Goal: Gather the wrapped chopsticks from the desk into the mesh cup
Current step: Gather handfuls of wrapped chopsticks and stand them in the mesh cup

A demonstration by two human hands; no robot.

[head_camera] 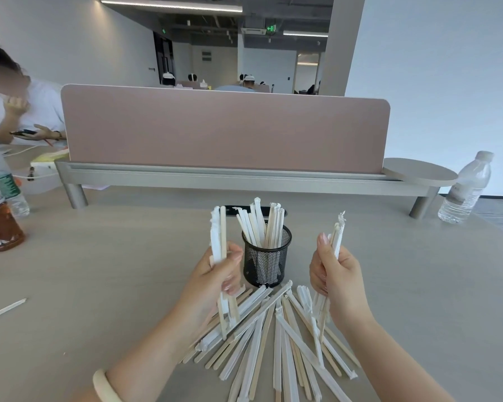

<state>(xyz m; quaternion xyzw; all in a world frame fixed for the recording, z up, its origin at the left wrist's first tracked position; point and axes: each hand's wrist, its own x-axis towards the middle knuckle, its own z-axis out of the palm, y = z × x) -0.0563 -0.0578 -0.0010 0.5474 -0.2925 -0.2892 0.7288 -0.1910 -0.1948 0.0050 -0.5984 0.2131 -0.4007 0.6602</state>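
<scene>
A black mesh cup (266,264) stands upright on the desk with several wrapped chopsticks (259,224) sticking out of its top. My left hand (218,274) is just left of the cup and grips a small upright bundle of wrapped chopsticks (218,230). My right hand (336,275) is to the right of the cup and grips another upright bundle (338,233). Below both hands a loose pile of wrapped chopsticks (273,335) fans out over the desk toward the near edge.
One stray wrapped chopstick (5,310) lies at the far left. Bottles (0,204) stand at the left edge and a clear water bottle (466,190) at the right. A pink divider (224,129) on a metal rail closes the back. A person sits beyond at the left.
</scene>
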